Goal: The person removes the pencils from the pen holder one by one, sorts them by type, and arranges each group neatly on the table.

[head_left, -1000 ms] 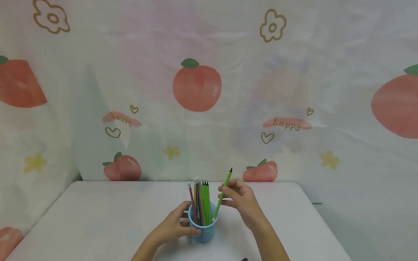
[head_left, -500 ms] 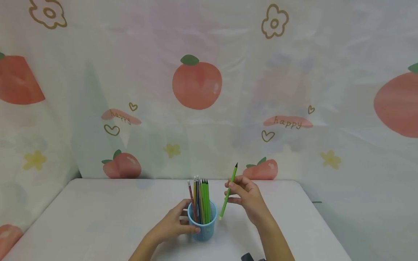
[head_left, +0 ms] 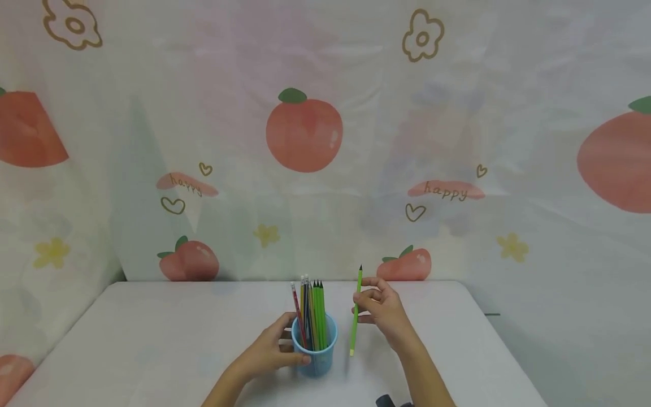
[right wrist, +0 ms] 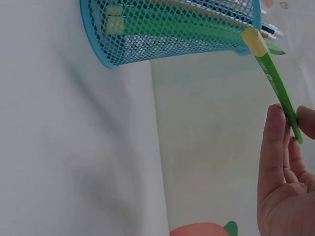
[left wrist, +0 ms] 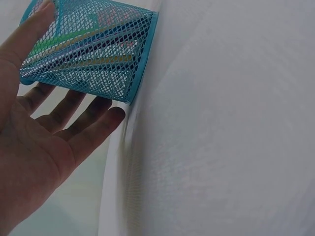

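Note:
A light-blue mesh pencil cup (head_left: 316, 366) stands on the table, holding several pencils: green ones (head_left: 319, 316) with black tips up, and others with white ends up, one of them red (head_left: 297, 311). My left hand (head_left: 267, 351) steadies it from the left, thumb on the near side and fingers behind; the left wrist view shows this grip on the mesh cup (left wrist: 98, 64). To the right of the cup, my right hand (head_left: 385, 316) pinches one green pencil (head_left: 355, 330) between thumb and fingers. That pencil is nearly upright, black point up, its pale yellow end (right wrist: 254, 42) down beside the cup.
The white table (head_left: 193, 339) reaches back to a hanging cloth (head_left: 229, 113) printed with fruit, flowers and "happy". A small dark object (head_left: 385, 401) lies at the near edge of the view, beside my right forearm.
My right hand has drawn the green pencil out of the cup and to the right, then lowered it slightly and turned it more upright. My left hand has stayed on the cup.

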Tool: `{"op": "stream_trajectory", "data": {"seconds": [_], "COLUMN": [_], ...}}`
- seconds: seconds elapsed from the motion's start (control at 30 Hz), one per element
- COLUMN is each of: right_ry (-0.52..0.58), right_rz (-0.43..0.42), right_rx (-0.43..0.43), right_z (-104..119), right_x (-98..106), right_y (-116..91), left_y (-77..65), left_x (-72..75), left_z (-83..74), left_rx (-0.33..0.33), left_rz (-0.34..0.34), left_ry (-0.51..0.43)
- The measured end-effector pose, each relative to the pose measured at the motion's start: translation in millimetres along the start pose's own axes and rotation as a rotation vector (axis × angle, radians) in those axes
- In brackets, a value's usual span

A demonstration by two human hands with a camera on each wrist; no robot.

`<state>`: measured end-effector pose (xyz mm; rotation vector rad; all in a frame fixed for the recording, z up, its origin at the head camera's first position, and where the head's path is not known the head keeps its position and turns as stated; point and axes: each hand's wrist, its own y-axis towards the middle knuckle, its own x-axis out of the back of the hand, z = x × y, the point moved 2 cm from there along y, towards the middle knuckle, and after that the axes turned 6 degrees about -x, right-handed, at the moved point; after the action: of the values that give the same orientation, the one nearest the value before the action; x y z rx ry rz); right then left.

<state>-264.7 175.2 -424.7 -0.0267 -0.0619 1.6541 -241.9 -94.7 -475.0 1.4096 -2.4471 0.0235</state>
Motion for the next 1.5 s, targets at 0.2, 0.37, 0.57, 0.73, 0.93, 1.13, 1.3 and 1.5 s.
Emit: {"op": "stream_trajectory", "data": {"seconds": [0.2, 0.37, 0.57, 0.73, 0.93, 1.13, 1.3, 1.5], "right_ry": [-0.052, -0.079, -0.116, -0.172, -0.231, -0.260, -0.261, -0.261], "right_rz": [-0.015, -0.025, -0.001, 0.046, 0.103, 0.137, 0.172, 0.182], "right_rx": [-0.023, -0.039, -0.066, -0.104, -0.178, -0.203, -0.223, -0.235], "right_z": [-16, -29, -41, -47, -50, -51, -52, -53], "right_x": [-4, -8, -12, -13, -12, -11, -8, -7], "right_y": [5, 11, 15, 14, 13, 13, 10, 9], "left_y": [-1.7, -0.9, 0.0, 0.1, -0.6, 0.0, -0.4, -1.1], "left_x": [-0.9, -0.1, 0.1, -0.4, -0.5, -0.5, -0.5, 0.2], "left_z": [2.9, 2.3, 0.5, 0.8, -0.5, -1.7, -1.8, -2.1], "left_rx": [0.006, -0.002, 0.002, 0.021, 0.023, 0.013, 0.017, 0.012], "left_rz": [-0.002, -0.004, -0.006, -0.008, -0.007, -0.008, -0.007, -0.008], "left_ry": [0.003, 0.012, 0.022, 0.027, 0.031, 0.016, 0.015, 0.017]}}
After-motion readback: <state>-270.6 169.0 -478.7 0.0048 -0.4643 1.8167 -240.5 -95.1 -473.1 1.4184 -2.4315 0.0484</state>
